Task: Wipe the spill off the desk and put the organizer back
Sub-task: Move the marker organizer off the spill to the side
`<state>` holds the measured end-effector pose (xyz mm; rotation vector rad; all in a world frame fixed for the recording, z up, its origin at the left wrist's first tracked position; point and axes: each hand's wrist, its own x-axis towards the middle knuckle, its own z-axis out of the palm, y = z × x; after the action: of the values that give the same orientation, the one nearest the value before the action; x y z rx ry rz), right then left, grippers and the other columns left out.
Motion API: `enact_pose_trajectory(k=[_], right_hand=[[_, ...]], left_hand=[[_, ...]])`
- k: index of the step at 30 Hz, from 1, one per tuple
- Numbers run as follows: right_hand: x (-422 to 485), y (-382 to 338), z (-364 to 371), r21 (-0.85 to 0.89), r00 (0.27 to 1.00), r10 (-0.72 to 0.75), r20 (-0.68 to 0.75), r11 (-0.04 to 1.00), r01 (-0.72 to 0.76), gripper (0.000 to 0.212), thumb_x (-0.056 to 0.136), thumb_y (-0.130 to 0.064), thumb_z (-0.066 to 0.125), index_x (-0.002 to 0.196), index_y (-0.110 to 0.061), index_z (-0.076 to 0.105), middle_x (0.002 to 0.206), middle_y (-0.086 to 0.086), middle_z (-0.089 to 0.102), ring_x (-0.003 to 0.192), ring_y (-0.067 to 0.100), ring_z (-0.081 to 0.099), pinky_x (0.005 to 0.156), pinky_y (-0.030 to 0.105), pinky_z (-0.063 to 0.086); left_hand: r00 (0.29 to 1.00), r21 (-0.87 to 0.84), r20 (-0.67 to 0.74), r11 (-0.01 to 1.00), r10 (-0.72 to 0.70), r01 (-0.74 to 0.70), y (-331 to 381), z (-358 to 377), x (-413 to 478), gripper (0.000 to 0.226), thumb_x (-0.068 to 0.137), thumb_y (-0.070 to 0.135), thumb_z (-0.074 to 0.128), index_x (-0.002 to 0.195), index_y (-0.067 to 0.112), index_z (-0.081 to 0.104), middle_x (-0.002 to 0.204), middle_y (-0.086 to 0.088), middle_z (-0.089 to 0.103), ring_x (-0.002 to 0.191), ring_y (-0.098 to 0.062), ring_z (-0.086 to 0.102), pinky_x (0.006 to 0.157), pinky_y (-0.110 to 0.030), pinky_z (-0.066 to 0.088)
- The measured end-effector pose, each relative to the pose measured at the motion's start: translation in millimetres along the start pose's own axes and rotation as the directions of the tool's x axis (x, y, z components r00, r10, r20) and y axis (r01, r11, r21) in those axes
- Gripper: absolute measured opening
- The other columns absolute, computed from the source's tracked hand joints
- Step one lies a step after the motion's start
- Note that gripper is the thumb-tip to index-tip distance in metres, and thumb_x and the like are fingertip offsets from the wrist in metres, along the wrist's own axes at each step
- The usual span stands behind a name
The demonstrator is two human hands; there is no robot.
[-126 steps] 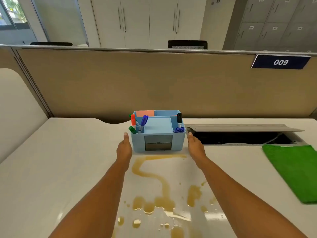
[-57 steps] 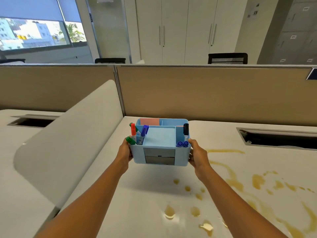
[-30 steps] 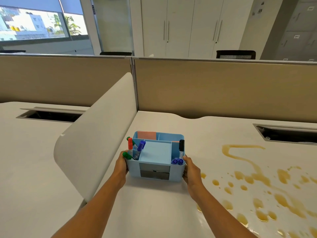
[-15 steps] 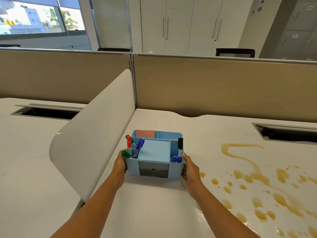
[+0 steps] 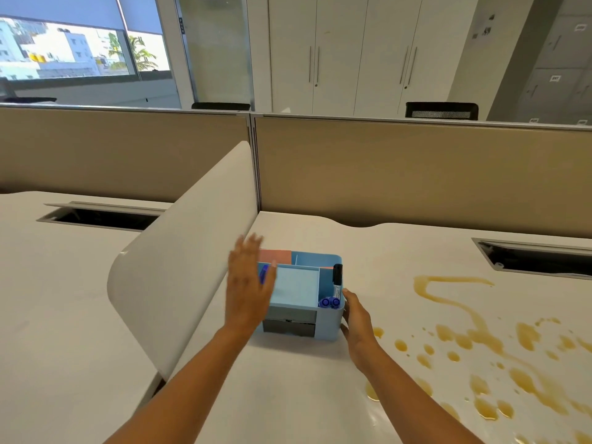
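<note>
watching through the head camera, i judged the task barely begun: the organizer [image 5: 298, 293] sat on the worktop [image 5: 304, 395] just beside the divider [image 5: 192, 267], set apart from the spill [image 5: 525, 336], which lay unwiped to its right as a long streak and many drops. no cloth showed, so the wiping and the organizer's return were all left. half a second before, both hands had clamped the organizer's sides; now the left hand [image 5: 248, 283] had lifted off and hung blurred over its left end, fingers spread, holding nothing, while the right hand [image 5: 355, 318] still clasped the right wall. the organizer had not shifted.
</note>
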<state>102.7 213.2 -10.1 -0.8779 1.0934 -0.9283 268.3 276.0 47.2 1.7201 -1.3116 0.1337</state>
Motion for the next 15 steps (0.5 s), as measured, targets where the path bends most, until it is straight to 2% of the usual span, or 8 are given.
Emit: enact_pose_trajectory(k=[2,4,6,10,15], right_hand=[[-2,0,0,0.001,1.000,0.002,0.011,1.000,-0.002,0.025,0.097,-0.033,0.035,0.095,-0.029,0.060,0.096,-0.006,0.063,0.085,0.003,0.054,0.083,0.031,0.040],[-5,-1,-1,-0.003,1.000,0.008,0.013,1.000,-0.008,0.028,0.097,-0.035,0.034,0.108,-0.025,0.058,0.114,0.001,0.060,0.101,0.012,0.053,0.089,0.032,0.039],[-7,-1,-2,-0.001,1.000,0.019,0.004,1.000,-0.019,0.037,0.097,-0.037,0.034,0.124,-0.021,0.052,0.132,0.005,0.052,0.122,0.018,0.045,0.101,0.038,0.035],[-9,0,-4,0.006,0.999,0.032,0.018,0.999,-0.032,0.047,0.097,-0.042,0.030,0.137,-0.020,0.041,0.145,0.005,0.042,0.134,0.020,0.037,0.109,0.043,0.028],[-11,-1,-4,0.040,0.999,0.033,0.027,0.999,-0.034,0.048,0.097,-0.044,0.028,0.136,-0.020,0.042,0.143,0.006,0.044,0.132,0.021,0.038,0.103,0.042,0.034]], left_hand=[[0.978,0.067,0.166,0.988,0.126,-0.139,10,12,-9,0.056,0.092,0.029,0.044,0.142,0.017,0.023,0.152,0.003,0.019,0.141,-0.010,0.001,0.115,-0.026,-0.003],[0.937,0.124,0.331,0.979,0.113,-0.162,16,25,-18,0.058,0.093,0.040,0.037,0.144,0.021,0.015,0.156,0.000,0.013,0.139,-0.005,-0.008,0.113,-0.025,-0.007],[0.887,0.196,0.459,0.969,0.044,-0.149,17,36,-23,0.061,0.093,0.047,0.030,0.145,0.022,0.011,0.158,0.000,0.008,0.143,-0.008,-0.006,0.113,-0.025,-0.008],[0.810,0.329,0.577,0.937,-0.101,-0.117,15,47,-24,0.066,0.091,0.055,0.022,0.145,0.019,0.011,0.157,-0.003,0.011,0.145,-0.016,0.005,0.118,-0.033,-0.002],[0.771,0.379,0.619,0.916,-0.149,-0.128,10,49,-26,0.069,0.089,0.058,0.017,0.145,0.017,0.015,0.157,-0.004,0.014,0.145,-0.019,0.009,0.119,-0.040,0.002]])
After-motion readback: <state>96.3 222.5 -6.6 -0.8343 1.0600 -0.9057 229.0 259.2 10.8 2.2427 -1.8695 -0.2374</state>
